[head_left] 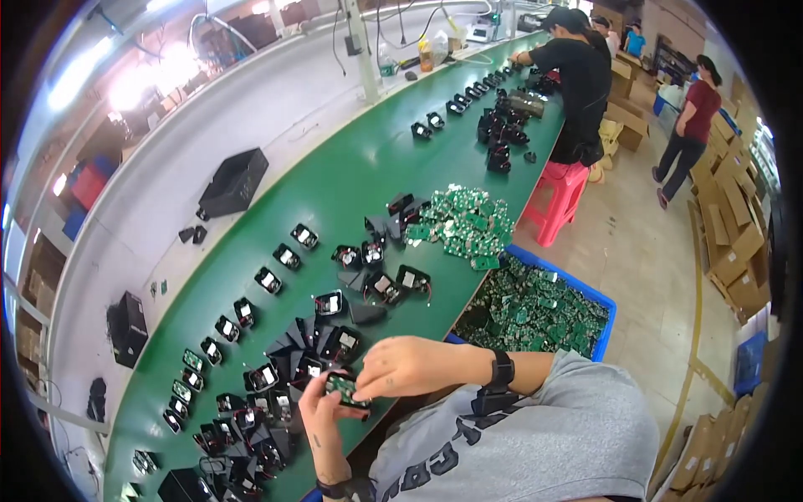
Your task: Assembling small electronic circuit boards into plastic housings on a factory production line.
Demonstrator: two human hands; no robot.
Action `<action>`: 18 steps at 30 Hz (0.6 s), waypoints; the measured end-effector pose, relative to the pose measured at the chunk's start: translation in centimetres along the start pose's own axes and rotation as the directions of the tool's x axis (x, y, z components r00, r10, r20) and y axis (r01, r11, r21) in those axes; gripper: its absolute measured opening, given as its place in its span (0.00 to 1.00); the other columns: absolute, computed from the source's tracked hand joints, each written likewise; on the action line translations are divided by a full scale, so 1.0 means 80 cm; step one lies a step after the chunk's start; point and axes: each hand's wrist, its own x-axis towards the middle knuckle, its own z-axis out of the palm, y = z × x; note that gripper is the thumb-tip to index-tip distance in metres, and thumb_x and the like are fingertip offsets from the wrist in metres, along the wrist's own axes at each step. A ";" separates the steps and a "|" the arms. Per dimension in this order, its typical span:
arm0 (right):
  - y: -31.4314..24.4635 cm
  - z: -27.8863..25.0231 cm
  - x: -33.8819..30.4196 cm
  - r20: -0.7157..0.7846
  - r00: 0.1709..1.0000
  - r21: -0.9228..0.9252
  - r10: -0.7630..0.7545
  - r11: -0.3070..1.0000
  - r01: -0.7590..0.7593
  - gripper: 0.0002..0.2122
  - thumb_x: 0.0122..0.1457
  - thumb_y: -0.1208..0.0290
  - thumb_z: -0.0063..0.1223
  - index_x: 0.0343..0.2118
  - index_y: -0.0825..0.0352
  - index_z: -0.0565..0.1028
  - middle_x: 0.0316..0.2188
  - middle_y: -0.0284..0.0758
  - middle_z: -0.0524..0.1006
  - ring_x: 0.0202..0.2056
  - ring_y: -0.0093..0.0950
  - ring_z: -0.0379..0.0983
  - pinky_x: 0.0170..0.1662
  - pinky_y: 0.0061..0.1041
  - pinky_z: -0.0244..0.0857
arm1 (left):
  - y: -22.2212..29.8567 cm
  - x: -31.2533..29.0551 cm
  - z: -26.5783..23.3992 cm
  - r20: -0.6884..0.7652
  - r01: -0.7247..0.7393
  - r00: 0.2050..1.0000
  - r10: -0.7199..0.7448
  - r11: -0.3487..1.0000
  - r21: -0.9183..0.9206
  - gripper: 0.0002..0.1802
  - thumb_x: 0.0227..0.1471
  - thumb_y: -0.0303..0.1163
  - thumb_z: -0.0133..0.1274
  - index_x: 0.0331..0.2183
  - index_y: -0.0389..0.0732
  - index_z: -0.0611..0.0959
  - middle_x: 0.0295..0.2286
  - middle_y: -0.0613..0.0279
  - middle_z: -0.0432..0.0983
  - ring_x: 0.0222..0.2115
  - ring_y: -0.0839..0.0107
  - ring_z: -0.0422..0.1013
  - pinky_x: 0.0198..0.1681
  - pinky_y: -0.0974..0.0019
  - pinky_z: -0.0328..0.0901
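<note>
A: Left hand?
B: Left hand [322, 418], clamped on one small black-cased green circuit board assembly [341, 387] — held over the near edge of the long green worktable [343, 171].
A: Right hand?
B: Right hand [410, 366], fingers at the assembly — pinching or merely touching, I cannot tell.
A: Surroundings?
B: Black plastic housings [269, 454], loose cluster, beside the left hand; green circuit boards [468, 222], one heap, farther along; blue plastic bin [610, 320] of boards, alongside the table.

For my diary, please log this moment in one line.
left hand: holds black casing; right hand: touches green board; nearby: board pile, blue bin
</note>
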 end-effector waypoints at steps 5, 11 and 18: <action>0.004 -0.017 0.012 0.090 0.993 -0.054 -0.078 0.995 0.083 0.11 0.53 0.74 0.50 0.40 0.65 0.74 0.36 0.34 0.75 0.39 0.33 0.72 0.50 0.35 0.66 | 0.019 -0.013 0.009 -0.007 0.129 0.992 -0.129 0.992 0.007 0.23 0.47 0.29 0.45 0.45 0.25 0.71 0.29 0.47 0.77 0.18 0.59 0.75 0.20 0.66 0.72; 0.013 -0.027 0.020 0.107 0.986 -0.089 -0.128 0.986 0.138 0.09 0.53 0.74 0.50 0.38 0.67 0.74 0.35 0.34 0.75 0.40 0.33 0.72 0.52 0.37 0.65 | 0.019 0.025 -0.008 0.287 0.233 0.931 -0.227 0.972 0.012 0.24 0.47 0.34 0.44 0.43 0.26 0.72 0.25 0.47 0.77 0.15 0.57 0.73 0.15 0.63 0.70; 0.006 -0.030 0.013 -0.135 0.977 -0.062 0.163 0.983 -0.173 0.06 0.51 0.71 0.57 0.32 0.63 0.77 0.32 0.32 0.70 0.45 0.31 0.67 0.54 0.36 0.59 | 0.018 0.017 0.031 0.110 0.025 0.994 -0.025 1.000 -0.007 0.20 0.50 0.29 0.44 0.44 0.27 0.71 0.32 0.52 0.76 0.25 0.65 0.76 0.22 0.64 0.76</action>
